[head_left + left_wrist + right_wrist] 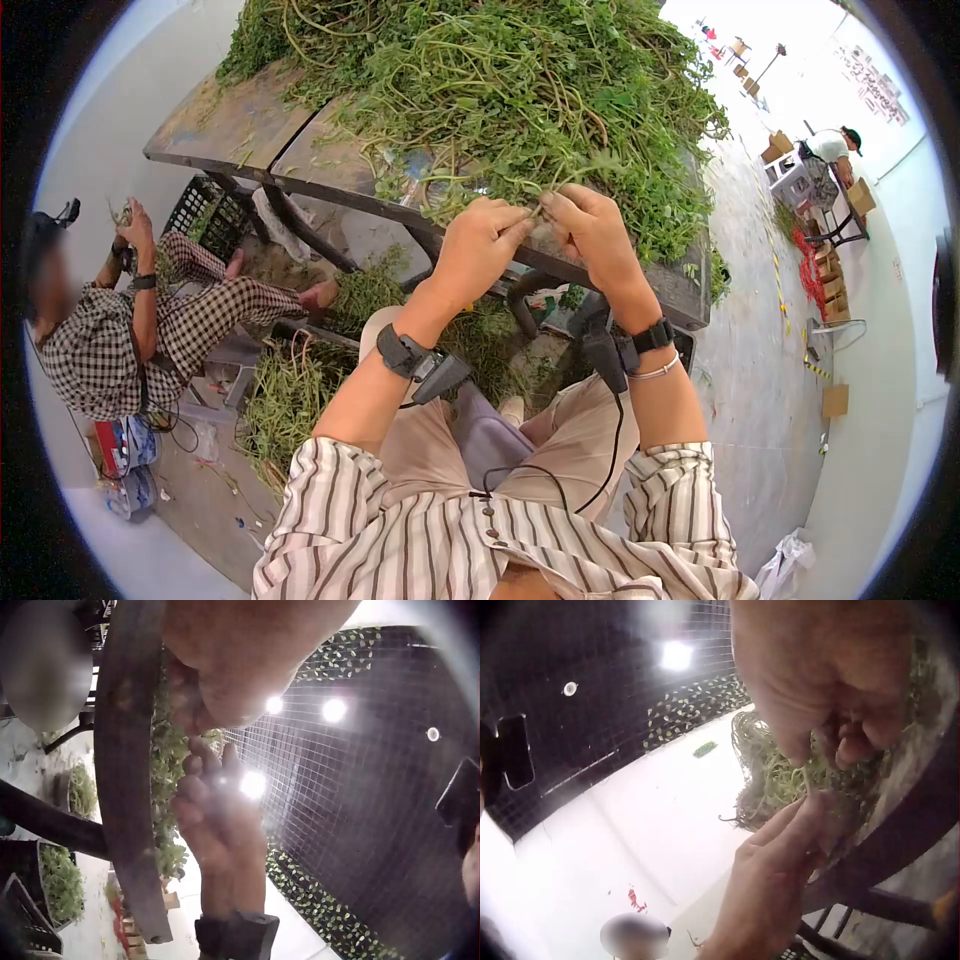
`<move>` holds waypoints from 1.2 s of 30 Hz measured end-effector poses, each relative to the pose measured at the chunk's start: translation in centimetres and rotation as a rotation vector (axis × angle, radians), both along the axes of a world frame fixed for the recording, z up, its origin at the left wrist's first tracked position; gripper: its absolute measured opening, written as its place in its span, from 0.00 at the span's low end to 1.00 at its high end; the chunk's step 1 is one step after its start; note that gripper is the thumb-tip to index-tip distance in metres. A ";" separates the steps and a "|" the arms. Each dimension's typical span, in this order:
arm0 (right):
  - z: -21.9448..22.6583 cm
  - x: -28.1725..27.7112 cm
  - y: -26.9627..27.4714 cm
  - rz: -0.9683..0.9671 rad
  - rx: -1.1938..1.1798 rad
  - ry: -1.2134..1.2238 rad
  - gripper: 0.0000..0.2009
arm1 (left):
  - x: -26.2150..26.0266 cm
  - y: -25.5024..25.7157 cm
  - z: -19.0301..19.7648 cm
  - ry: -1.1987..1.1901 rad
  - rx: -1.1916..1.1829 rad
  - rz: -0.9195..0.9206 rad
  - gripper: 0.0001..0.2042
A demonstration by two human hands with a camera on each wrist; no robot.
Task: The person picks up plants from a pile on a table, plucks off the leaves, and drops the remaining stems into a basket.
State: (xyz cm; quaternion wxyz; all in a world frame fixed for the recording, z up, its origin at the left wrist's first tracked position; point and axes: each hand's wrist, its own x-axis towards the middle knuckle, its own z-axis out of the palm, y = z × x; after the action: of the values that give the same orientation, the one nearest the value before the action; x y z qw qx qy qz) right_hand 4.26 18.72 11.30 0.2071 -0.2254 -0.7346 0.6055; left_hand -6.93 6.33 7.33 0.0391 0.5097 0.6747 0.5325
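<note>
A big heap of leafy green stems (520, 90) covers most of the dark wooden table (320, 160). Both hands meet over its near edge. My left hand (483, 245) pinches a thin green stem (807, 780) between thumb and fingers. Just beside it, my right hand (592, 225) has its fingers curled and its thumb tip at the same stem. In the left wrist view the fingers of the right hand (206, 795) are bent towards the left hand, whose own fingertips are mostly hidden there.
To the left sits a person in checked clothes (95, 350) by a black crate (190, 215). Cut greens (290, 400) lie in a heap beside my legs. Table legs (525, 310) stand below the edge. Another person (830, 150) is far right, near cardboard boxes (835, 400).
</note>
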 end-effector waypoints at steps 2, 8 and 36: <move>-0.4 -0.3 0.2 0.026 -0.066 0.009 0.10 | 0.0 -0.1 0.1 0.051 -0.032 -0.030 0.08; -0.6 -0.3 0.3 -0.088 -0.283 0.230 0.09 | -1.5 -0.2 0.0 -0.014 -0.045 -0.052 0.10; -0.6 6.5 2.9 -0.217 -0.408 0.509 0.09 | -4.5 2.3 0.3 -0.313 0.265 0.100 0.13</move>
State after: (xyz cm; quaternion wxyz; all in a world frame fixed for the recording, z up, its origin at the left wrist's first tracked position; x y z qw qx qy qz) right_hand 10.72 21.57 10.72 0.3977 -0.1806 -0.4950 0.7511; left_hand -11.38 8.66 7.66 0.0498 0.3873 0.6087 0.6906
